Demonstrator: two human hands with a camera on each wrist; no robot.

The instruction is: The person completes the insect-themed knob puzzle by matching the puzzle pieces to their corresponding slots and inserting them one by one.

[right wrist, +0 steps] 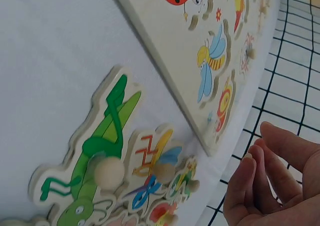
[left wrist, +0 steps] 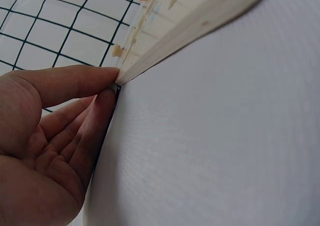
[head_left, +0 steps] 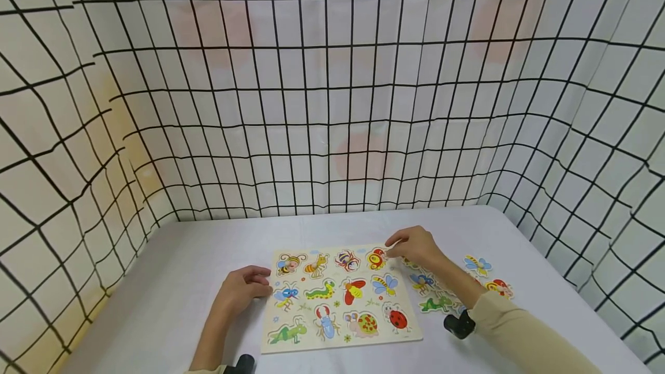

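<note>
A pale wooden puzzle board (head_left: 340, 305) with colourful insect pictures lies flat on the table. Beside its left edge is my left hand (head_left: 241, 291); in the left wrist view thumb and finger (left wrist: 75, 84) pinch the board's edge. Over the far right corner hovers my right hand (head_left: 415, 247), near the round red-and-yellow insect picture (head_left: 376, 258). Its fingers (right wrist: 240, 181) are loosely bent, and I see nothing between them. Cut-out insect pieces with wooden knobs lie right of the board, among them a green grasshopper (right wrist: 102, 141) and a long-legged blue-winged insect (head_left: 422, 283).
Farther right lie a blue-winged piece (head_left: 478, 265) and a red ladybird-like piece (head_left: 500, 288). My right forearm (head_left: 462, 281) covers part of the pile. A round knob (right wrist: 251, 54) stands on the spider. White, black-gridded cloth walls (head_left: 332, 103) enclose the white table (head_left: 208, 241).
</note>
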